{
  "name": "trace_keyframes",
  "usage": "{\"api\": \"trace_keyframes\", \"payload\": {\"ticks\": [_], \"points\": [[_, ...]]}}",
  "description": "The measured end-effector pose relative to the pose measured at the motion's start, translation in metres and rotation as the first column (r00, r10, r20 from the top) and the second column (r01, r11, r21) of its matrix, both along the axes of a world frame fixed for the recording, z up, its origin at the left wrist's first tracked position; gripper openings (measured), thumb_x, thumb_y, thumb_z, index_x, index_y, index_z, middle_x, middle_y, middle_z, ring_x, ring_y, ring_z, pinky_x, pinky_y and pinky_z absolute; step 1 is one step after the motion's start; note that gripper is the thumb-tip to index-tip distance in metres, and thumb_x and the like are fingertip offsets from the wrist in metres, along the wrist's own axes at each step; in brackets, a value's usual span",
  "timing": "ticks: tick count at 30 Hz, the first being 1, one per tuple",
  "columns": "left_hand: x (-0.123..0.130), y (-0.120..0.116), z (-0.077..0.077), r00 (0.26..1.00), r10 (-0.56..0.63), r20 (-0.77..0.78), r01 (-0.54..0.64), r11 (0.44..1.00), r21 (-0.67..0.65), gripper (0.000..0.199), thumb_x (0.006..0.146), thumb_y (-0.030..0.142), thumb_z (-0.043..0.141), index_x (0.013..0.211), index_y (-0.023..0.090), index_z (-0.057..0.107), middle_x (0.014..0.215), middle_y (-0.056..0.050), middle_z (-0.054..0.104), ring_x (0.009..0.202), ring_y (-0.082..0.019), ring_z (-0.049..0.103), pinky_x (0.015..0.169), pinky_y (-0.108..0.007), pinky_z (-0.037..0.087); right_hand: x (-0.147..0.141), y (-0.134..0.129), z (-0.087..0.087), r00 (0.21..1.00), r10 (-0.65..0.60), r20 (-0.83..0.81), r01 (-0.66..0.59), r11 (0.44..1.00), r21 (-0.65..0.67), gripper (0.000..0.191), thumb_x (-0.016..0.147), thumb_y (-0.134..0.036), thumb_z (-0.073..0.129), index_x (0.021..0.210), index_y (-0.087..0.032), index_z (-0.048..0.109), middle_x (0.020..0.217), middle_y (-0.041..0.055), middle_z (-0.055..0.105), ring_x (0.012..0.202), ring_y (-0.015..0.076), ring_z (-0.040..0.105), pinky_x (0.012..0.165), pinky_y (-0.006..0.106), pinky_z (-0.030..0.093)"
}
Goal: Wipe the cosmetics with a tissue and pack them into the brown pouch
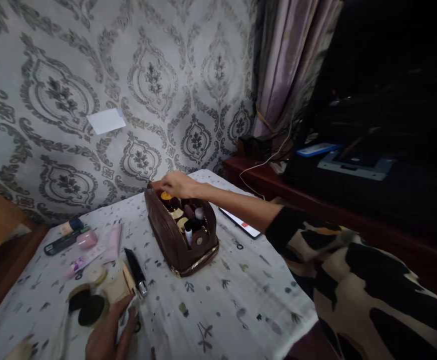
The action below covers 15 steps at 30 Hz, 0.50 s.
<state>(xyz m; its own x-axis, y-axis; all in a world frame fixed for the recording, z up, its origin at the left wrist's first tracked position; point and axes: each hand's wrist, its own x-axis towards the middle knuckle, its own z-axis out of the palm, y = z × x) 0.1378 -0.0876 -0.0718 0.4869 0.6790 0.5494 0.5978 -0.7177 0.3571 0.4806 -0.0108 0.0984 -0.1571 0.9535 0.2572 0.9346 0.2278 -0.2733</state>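
My right hand [178,184] reaches over the far end of a brown cosmetic bag [163,227], fingers curled down by a jar with a yellow-orange lid [166,195]. Whatever those fingers grip is hidden. The bag stands unzipped, holding several small bottles and containers, among them a white-capped tube [189,237]. At the lower edge, my left hand [108,332] is closed on a crumpled white wipe or cloth [125,320]. Just beyond it lie a black tube with a silver end [136,272], a beige tube [127,276] and an open dark round compact [92,309].
A pink tube [113,242], a pink rounded bottle [87,239] and a dark tube [61,243] lie on the left of the patterned tablecloth [218,305]. A phone or tablet [243,223] with a lit screen lies under my right forearm. A white cable [263,164] runs behind.
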Motion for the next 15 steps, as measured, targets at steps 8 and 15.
{"api": "trace_keyframes", "payload": {"ticks": [8,15], "points": [[-0.025,0.023,0.064,0.983,0.161,0.083,-0.159,0.987,-0.028,0.037,0.089,0.054,0.051,0.086,0.021,0.066,0.07,0.003,0.069,0.053,-0.015,0.061,0.051,-0.021,0.047,-0.032,-0.104,0.003,0.83,0.23,-0.509,-0.055,0.941,0.334,0.028,0.098,-0.028,0.047,0.081,-0.014,0.064,0.059,-0.0026,0.057,0.054,0.0099,0.053,0.058,0.022,0.039],[-0.064,0.127,0.093,0.889,0.415,-0.196,-0.402,0.91,0.103,0.028,0.087,0.032,0.042,0.099,0.018,0.063,0.097,-0.006,0.07,0.09,-0.022,0.067,0.081,-0.03,0.053,-0.098,-0.145,-0.089,0.717,0.504,-0.482,-0.471,0.86,0.197,0.027,0.097,-0.023,0.044,0.081,-0.015,0.065,0.063,0.0011,0.059,0.055,0.0112,0.051,0.057,0.025,0.037]]}}
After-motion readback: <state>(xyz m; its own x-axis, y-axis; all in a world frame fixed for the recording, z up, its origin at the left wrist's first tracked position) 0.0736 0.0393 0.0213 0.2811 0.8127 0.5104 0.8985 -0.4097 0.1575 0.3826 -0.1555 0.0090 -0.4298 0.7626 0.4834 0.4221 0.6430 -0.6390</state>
